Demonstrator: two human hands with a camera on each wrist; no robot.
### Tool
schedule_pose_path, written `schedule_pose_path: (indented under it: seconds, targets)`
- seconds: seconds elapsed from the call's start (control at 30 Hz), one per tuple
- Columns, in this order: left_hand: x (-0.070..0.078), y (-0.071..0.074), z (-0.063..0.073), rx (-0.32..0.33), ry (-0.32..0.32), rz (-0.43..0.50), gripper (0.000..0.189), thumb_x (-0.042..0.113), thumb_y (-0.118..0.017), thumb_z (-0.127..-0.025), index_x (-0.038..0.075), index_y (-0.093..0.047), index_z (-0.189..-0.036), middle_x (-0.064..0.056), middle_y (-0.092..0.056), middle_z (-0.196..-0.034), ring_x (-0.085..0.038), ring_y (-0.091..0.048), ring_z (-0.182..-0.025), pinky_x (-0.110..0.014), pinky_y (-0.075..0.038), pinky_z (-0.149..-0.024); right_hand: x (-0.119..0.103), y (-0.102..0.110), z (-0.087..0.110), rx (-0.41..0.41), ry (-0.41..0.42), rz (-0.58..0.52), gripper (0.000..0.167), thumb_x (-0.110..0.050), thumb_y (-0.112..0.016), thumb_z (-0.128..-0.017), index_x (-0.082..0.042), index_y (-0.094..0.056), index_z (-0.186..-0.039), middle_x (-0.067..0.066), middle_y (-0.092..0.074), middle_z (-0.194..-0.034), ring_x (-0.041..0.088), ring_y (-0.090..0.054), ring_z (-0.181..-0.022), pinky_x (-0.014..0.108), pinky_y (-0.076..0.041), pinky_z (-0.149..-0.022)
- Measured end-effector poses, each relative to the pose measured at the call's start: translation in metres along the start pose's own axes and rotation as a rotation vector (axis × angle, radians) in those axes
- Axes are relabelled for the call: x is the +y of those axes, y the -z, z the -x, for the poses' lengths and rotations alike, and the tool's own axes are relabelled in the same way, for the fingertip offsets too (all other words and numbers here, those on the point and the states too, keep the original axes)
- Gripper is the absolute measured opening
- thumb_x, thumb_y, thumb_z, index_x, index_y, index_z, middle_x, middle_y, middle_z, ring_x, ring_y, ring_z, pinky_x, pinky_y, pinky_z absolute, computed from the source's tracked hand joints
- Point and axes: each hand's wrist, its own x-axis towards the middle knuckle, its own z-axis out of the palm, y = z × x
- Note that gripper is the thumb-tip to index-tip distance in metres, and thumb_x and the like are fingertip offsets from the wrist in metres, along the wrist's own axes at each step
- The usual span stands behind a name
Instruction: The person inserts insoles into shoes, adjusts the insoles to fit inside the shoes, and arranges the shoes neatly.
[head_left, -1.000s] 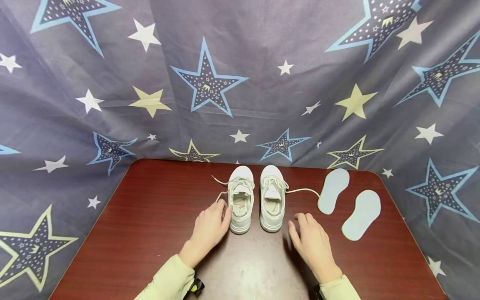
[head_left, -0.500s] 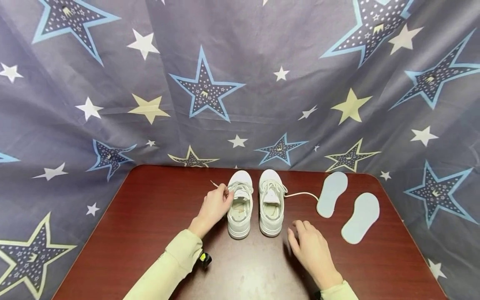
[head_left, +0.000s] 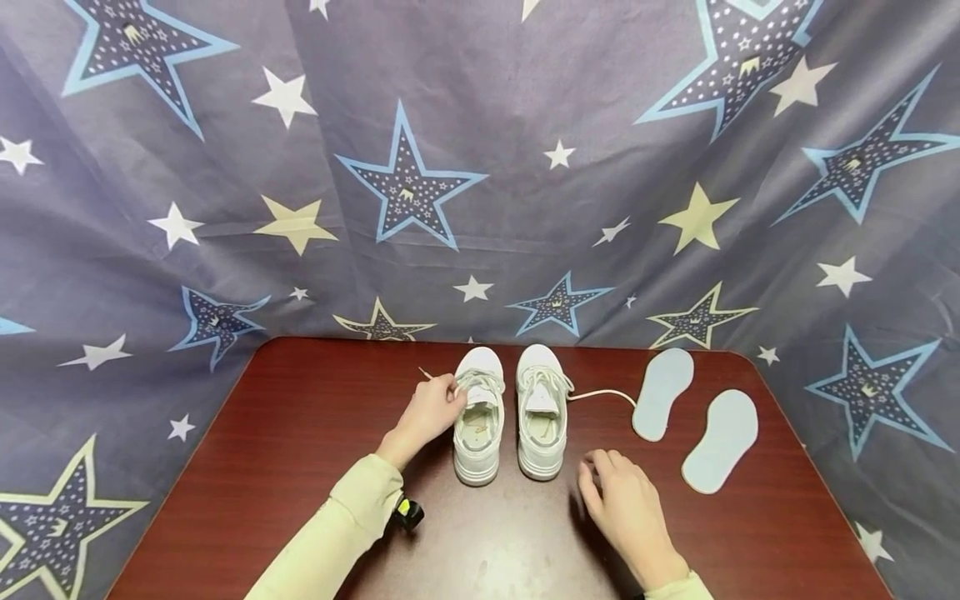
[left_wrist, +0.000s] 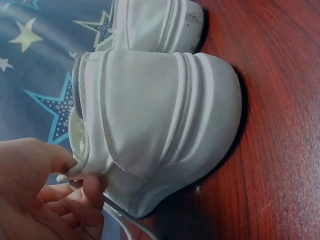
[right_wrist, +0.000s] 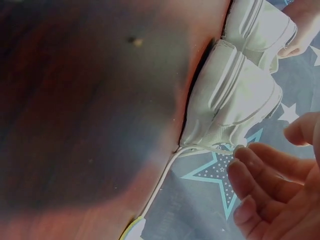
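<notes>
Two white lace-up sneakers stand side by side on the table, toes pointing away. At the left sneaker (head_left: 478, 433), my left hand (head_left: 423, 417) pinches the edge of the foot opening by the laces, as the left wrist view shows; a loose shoelace (left_wrist: 122, 215) hangs below those fingers. The right sneaker (head_left: 542, 442) has its lace (head_left: 603, 392) trailing out to the right. Near its heel, my right hand (head_left: 621, 508) hovers low over the table, its fingers loosely bent around nothing.
Two pale blue insoles, one farther back (head_left: 663, 396) and one nearer (head_left: 720, 442), lie on the right of the reddish-brown table (head_left: 300, 467). A grey curtain (head_left: 480, 225) with stars hangs right behind the table's back edge.
My left hand has moved forward from beside the left sneaker's heel area to its laces and taken hold of the opening's edge. The right hand has stayed about where it was.
</notes>
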Motion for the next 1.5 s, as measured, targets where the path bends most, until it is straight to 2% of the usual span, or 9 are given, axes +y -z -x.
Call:
schedule_pose_path:
  seconds: [0.03, 0.07, 0.17, 0.4, 0.57, 0.7, 0.97, 1.1, 1.5]
  targets:
    - [-0.001, 0.000, 0.000, 0.001, -0.007, 0.016, 0.015, 0.015, -0.061, -0.089, 0.011, -0.055, -0.076, 0.005, -0.044, -0.063, -0.018, -0.049, -0.060, -0.033, -0.041, -0.057, 0.001, 0.000, 0.001, 0.006, 0.003, 0.001, 0.005, -0.013, -0.073, -0.088, -0.008, -0.070, -0.090, 0.003, -0.064, -0.078, 0.026, -0.064, -0.069, 0.044, -0.053, -0.063]
    - [-0.013, -0.006, -0.003, 0.012, -0.041, 0.039, 0.017, 0.019, -0.059, -0.091, 0.013, -0.054, -0.076, 0.006, -0.043, -0.063, -0.017, -0.048, -0.060, -0.033, -0.040, -0.057, 0.002, 0.000, 0.002, 0.010, 0.004, 0.001, 0.005, -0.012, -0.073, -0.088, -0.008, -0.070, -0.090, 0.003, -0.065, -0.078, 0.026, -0.064, -0.069, 0.044, -0.052, -0.063]
    - [-0.014, -0.004, 0.000, 0.003, -0.050, 0.079, 0.018, 0.018, -0.056, -0.091, 0.014, -0.051, -0.074, 0.006, -0.043, -0.062, -0.018, -0.049, -0.060, -0.034, -0.040, -0.057, 0.004, 0.000, 0.004, 0.019, 0.010, 0.004, 0.005, -0.012, -0.073, -0.087, -0.008, -0.070, -0.089, 0.003, -0.065, -0.078, 0.027, -0.064, -0.068, 0.044, -0.052, -0.062]
    - [-0.001, 0.005, 0.007, -0.091, 0.037, 0.130, 0.019, 0.010, -0.056, -0.097, 0.010, -0.055, -0.077, 0.004, -0.057, -0.060, -0.012, -0.063, -0.057, -0.029, -0.046, -0.059, 0.007, 0.000, 0.006, 0.011, 0.018, 0.028, 0.007, -0.014, -0.073, -0.088, -0.008, -0.069, -0.088, 0.004, -0.066, -0.079, 0.028, -0.063, -0.070, 0.043, -0.047, -0.065]
    - [0.003, 0.010, 0.014, -0.159, 0.074, 0.245, 0.013, 0.008, -0.059, -0.098, 0.006, -0.062, -0.086, 0.003, -0.062, -0.062, -0.011, -0.063, -0.054, -0.023, -0.044, -0.054, 0.007, 0.000, 0.006, 0.014, 0.033, 0.031, 0.007, -0.015, -0.073, -0.087, -0.009, -0.069, -0.088, 0.004, -0.066, -0.079, 0.027, -0.063, -0.070, 0.042, -0.046, -0.064]
    - [0.005, 0.014, 0.021, -0.183, 0.100, 0.344, 0.011, 0.008, -0.059, -0.098, 0.002, -0.064, -0.091, -0.002, -0.066, -0.063, -0.011, -0.064, -0.054, -0.026, -0.052, -0.056, 0.007, 0.000, 0.006, 0.015, 0.045, 0.032, 0.006, -0.015, -0.073, -0.088, -0.009, -0.070, -0.089, 0.003, -0.067, -0.080, 0.027, -0.064, -0.071, 0.042, -0.046, -0.064]
    - [0.007, 0.020, 0.048, -0.221, 0.140, 0.535, 0.011, 0.004, -0.057, -0.100, -0.006, -0.060, -0.096, -0.010, -0.070, -0.068, -0.015, -0.070, -0.060, -0.045, -0.061, -0.066, 0.005, 0.001, 0.009, 0.010, 0.049, 0.025, 0.006, -0.014, -0.074, -0.087, -0.010, -0.070, -0.089, 0.003, -0.066, -0.079, 0.027, -0.064, -0.070, 0.042, -0.045, -0.063]
    - [0.008, 0.020, 0.065, -0.254, 0.137, 0.635, 0.013, 0.003, -0.055, -0.102, -0.010, -0.057, -0.099, -0.018, -0.071, -0.073, -0.022, -0.073, -0.065, -0.042, -0.062, -0.066, 0.005, 0.002, 0.011, -0.005, 0.043, 0.027, 0.006, -0.014, -0.074, -0.087, -0.010, -0.070, -0.089, 0.003, -0.065, -0.080, 0.026, -0.064, -0.071, 0.042, -0.045, -0.064]
    - [0.020, 0.022, 0.106, -0.379, 0.226, 0.866, 0.006, 0.001, -0.052, -0.102, -0.005, -0.051, -0.100, -0.023, -0.074, -0.086, -0.018, -0.076, -0.078, -0.035, -0.062, -0.076, 0.006, 0.002, 0.014, -0.037, 0.027, 0.030, 0.007, -0.014, -0.075, -0.087, -0.010, -0.070, -0.090, 0.003, -0.066, -0.081, 0.027, -0.064, -0.072, 0.043, -0.046, -0.065]
